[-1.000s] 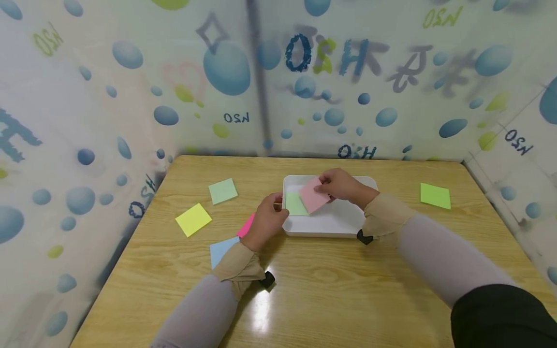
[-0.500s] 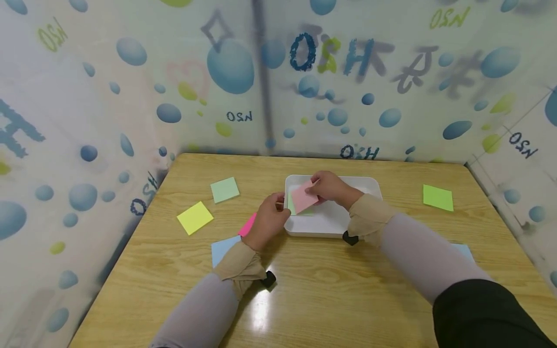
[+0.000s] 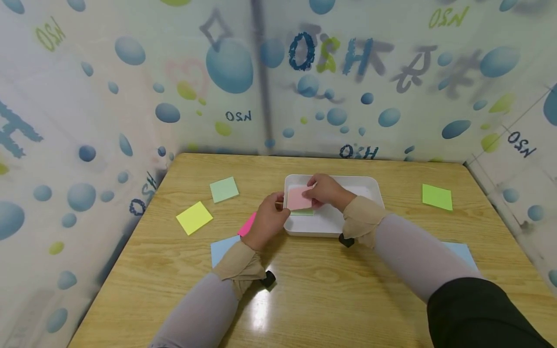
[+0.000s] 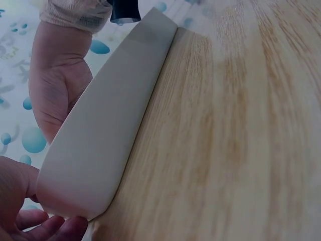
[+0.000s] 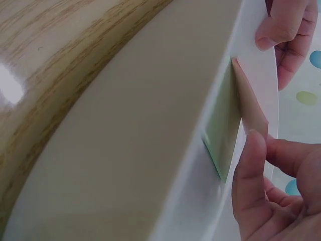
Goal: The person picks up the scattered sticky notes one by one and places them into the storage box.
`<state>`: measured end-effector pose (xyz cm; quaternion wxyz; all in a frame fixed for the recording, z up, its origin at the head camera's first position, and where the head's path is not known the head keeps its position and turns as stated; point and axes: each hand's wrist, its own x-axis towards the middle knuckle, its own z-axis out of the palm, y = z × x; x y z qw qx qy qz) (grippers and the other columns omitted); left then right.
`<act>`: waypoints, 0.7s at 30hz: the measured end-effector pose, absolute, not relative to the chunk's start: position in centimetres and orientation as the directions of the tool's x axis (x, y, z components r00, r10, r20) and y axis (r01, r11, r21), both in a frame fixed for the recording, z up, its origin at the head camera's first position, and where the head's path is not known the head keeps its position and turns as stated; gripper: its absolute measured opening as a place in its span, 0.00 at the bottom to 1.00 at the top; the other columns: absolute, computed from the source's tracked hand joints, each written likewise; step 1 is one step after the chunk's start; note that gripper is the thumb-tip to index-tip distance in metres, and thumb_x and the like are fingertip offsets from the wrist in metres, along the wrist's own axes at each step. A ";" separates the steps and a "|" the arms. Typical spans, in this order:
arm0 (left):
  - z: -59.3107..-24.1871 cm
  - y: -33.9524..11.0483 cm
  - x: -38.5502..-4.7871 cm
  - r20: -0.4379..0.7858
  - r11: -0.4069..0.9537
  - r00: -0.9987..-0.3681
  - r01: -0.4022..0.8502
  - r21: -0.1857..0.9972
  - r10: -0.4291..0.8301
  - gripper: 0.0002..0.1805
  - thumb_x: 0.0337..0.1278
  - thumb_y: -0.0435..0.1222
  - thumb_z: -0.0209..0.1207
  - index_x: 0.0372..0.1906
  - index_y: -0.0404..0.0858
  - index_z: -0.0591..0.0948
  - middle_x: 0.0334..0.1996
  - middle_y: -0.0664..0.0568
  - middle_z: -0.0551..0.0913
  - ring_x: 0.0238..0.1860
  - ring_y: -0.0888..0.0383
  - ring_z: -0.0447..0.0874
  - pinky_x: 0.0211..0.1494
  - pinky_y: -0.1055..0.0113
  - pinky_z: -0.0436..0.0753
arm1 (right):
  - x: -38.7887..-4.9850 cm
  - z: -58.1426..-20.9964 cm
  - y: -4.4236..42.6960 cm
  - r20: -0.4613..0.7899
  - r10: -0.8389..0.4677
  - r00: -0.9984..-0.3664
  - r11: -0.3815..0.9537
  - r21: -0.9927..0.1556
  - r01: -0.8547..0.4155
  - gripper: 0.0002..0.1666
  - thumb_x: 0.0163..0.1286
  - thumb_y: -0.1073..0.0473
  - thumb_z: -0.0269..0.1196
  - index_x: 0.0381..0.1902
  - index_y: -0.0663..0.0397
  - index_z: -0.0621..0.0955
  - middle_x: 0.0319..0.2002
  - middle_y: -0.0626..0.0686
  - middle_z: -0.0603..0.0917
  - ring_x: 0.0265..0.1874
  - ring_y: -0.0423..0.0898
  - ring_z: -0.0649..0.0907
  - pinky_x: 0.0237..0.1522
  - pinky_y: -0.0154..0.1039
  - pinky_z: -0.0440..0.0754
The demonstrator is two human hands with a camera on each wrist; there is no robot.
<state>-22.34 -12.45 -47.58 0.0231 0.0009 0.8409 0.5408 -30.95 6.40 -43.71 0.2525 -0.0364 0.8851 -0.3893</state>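
A white tray (image 3: 319, 225) stands at the middle of the table. My left hand (image 3: 266, 223) grips its left end, thumb at the rim and fingers against the outer wall; the left wrist view shows these fingertips at the tray's corner (image 4: 75, 196). Inside the tray, my right hand (image 3: 329, 190) pinches the right edge of a pink sticky note (image 3: 298, 198) between thumb and finger. Under it lies a light green sticky note (image 3: 302, 212), mostly covered. From the right wrist, the pink note (image 5: 249, 100) is tilted, its held edge raised off the green one (image 5: 224, 125).
Left of the tray lie a pale green note (image 3: 224, 189), a yellow note (image 3: 194, 218), a blue note (image 3: 223, 249) and a bright pink note (image 3: 246, 225), the last two partly behind my left arm. To the right are a lime note (image 3: 437, 196) and another blue note (image 3: 462, 252).
My right hand has carried the pink note leftward and turned it straighter, over the green note in the tray. My left hand has stayed at the tray's left end.
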 end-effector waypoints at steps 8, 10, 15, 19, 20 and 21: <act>-47.6 -12.5 -22.3 -0.047 0.420 -0.999 -0.032 0.907 0.025 0.28 0.64 0.30 0.58 0.70 0.33 0.75 0.58 0.43 0.81 0.58 0.48 0.82 0.60 0.54 0.84 | -31.0 -43.9 6.5 -0.421 -0.273 -0.865 0.743 -0.664 0.089 0.24 0.74 0.55 0.66 0.60 0.63 0.76 0.25 0.51 0.82 0.22 0.41 0.82 0.29 0.34 0.85; -47.7 -12.5 -22.4 -0.045 0.421 -0.999 -0.030 0.907 0.026 0.28 0.64 0.30 0.58 0.70 0.33 0.75 0.58 0.43 0.81 0.58 0.48 0.82 0.60 0.54 0.84 | -31.0 -43.9 6.6 -0.424 -0.269 -0.864 0.755 -0.651 0.084 0.23 0.74 0.55 0.66 0.59 0.63 0.76 0.26 0.51 0.82 0.23 0.41 0.82 0.30 0.34 0.85; -47.7 -12.5 -22.4 -0.041 0.426 -0.999 -0.026 0.904 0.026 0.27 0.65 0.30 0.57 0.70 0.33 0.75 0.58 0.43 0.81 0.58 0.48 0.82 0.59 0.55 0.85 | -31.1 -44.0 6.8 -0.435 -0.258 -0.863 0.759 -0.644 0.098 0.23 0.74 0.56 0.66 0.59 0.63 0.76 0.29 0.52 0.82 0.24 0.42 0.81 0.30 0.33 0.85; -47.7 -12.5 -22.3 -0.045 0.425 -0.999 -0.031 0.904 0.023 0.27 0.65 0.30 0.58 0.69 0.33 0.75 0.58 0.43 0.82 0.57 0.48 0.82 0.58 0.55 0.85 | -31.0 -44.0 6.8 -0.438 -0.257 -0.861 0.756 -0.646 0.103 0.22 0.73 0.56 0.66 0.58 0.63 0.76 0.29 0.52 0.82 0.24 0.42 0.81 0.30 0.34 0.85; -47.7 -12.5 -22.3 -0.046 0.426 -0.999 -0.033 0.904 0.022 0.27 0.65 0.30 0.58 0.69 0.33 0.75 0.58 0.43 0.82 0.57 0.48 0.82 0.58 0.55 0.85 | -31.0 -44.1 6.8 -0.439 -0.255 -0.862 0.757 -0.645 0.105 0.21 0.73 0.56 0.66 0.57 0.62 0.77 0.29 0.52 0.82 0.24 0.42 0.81 0.30 0.34 0.85; -47.7 -12.5 -22.3 -0.046 0.427 -0.999 -0.033 0.904 0.020 0.27 0.65 0.30 0.58 0.69 0.33 0.75 0.58 0.43 0.82 0.57 0.48 0.82 0.58 0.56 0.85 | -31.0 -44.1 6.8 -0.438 -0.254 -0.862 0.759 -0.643 0.103 0.21 0.73 0.56 0.66 0.57 0.62 0.77 0.29 0.52 0.81 0.24 0.42 0.81 0.30 0.34 0.85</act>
